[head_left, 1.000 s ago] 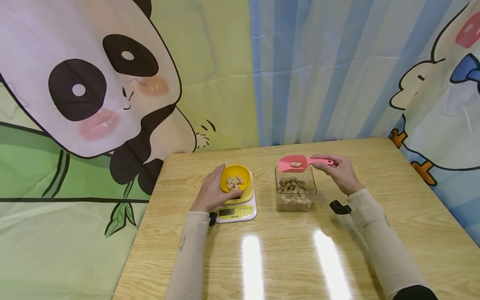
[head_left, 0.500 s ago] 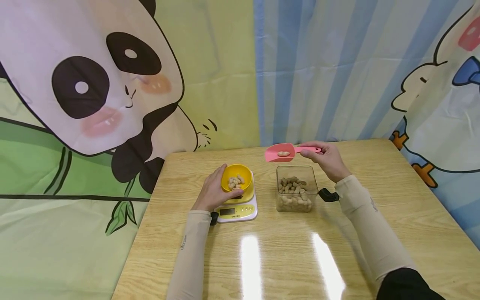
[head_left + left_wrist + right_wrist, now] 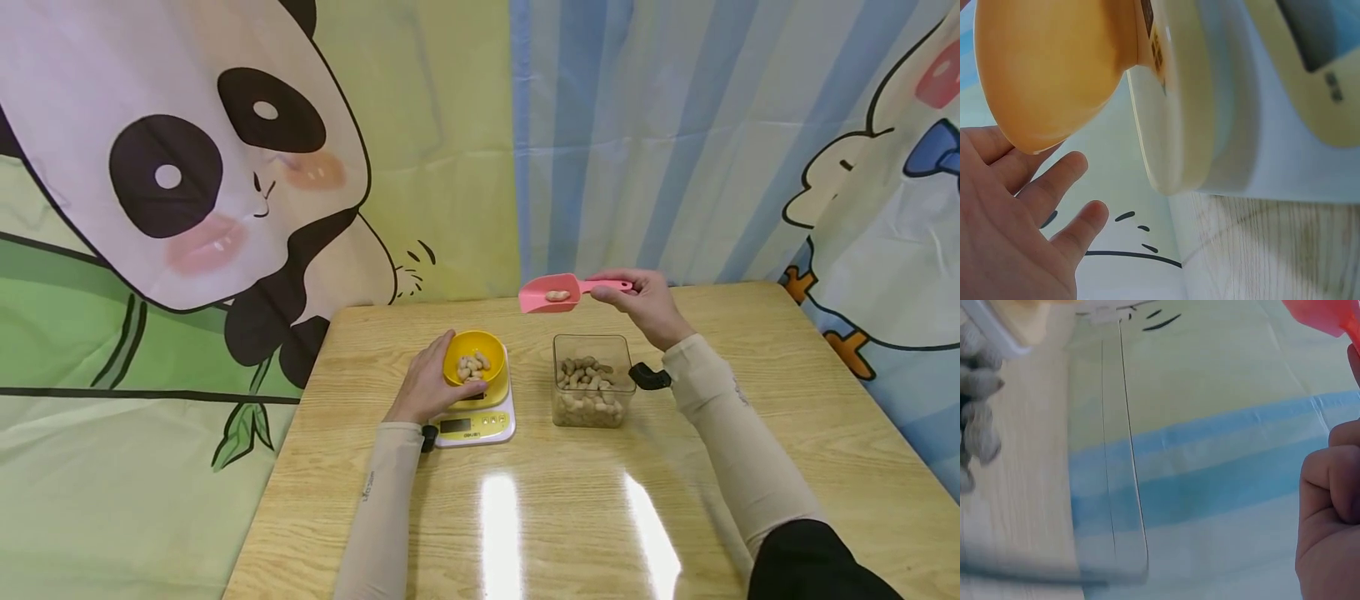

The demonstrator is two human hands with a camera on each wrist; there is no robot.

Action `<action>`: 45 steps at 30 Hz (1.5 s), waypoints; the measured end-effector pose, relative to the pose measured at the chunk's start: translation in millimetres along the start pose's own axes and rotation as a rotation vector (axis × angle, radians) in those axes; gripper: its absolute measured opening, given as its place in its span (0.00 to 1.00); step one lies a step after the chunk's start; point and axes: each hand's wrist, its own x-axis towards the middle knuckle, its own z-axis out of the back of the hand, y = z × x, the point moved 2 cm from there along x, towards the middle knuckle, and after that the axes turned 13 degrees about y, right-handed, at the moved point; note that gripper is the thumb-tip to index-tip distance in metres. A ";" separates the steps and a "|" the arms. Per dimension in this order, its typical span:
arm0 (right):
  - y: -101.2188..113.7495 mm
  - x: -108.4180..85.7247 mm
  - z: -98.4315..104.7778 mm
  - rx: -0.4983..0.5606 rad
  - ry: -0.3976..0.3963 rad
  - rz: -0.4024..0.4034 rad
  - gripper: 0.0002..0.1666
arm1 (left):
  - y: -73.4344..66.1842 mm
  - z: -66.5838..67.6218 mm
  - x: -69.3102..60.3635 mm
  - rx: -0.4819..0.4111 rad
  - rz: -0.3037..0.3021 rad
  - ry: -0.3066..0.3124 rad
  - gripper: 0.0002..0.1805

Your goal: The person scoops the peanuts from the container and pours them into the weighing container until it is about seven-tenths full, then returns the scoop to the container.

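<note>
A yellow bowl (image 3: 474, 340) with several peanuts (image 3: 473, 365) in it stands on a yellow-and-white kitchen scale (image 3: 476, 426). My left hand (image 3: 426, 385) holds the bowl from its left side, thumb in front and fingers behind; in the left wrist view some fingers (image 3: 1063, 178) spread below the bowl. My right hand (image 3: 640, 304) grips the handle of a pink scoop (image 3: 536, 296), raised behind the clear box and left of its middle. What looks like one peanut (image 3: 557, 296) lies in the scoop. In the right wrist view the fingers (image 3: 1329, 478) are curled, with only part of the scoop showing.
A clear square box (image 3: 592, 408) with many peanuts stands on the wooden table (image 3: 570, 508), right of the scale. Printed curtains (image 3: 442, 167) hang behind the table's far edge. A black wrist mount (image 3: 649, 377) juts beside the box's right wall.
My right hand has carried the scoop up, away and to the left from above the box, the peanut still in it. My left hand stays on the bowl.
</note>
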 end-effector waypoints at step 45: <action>-24.7 58.7 -72.4 -0.309 0.406 -0.144 0.19 | 0.4 0.3 1.0 -0.010 -0.009 -0.010 0.65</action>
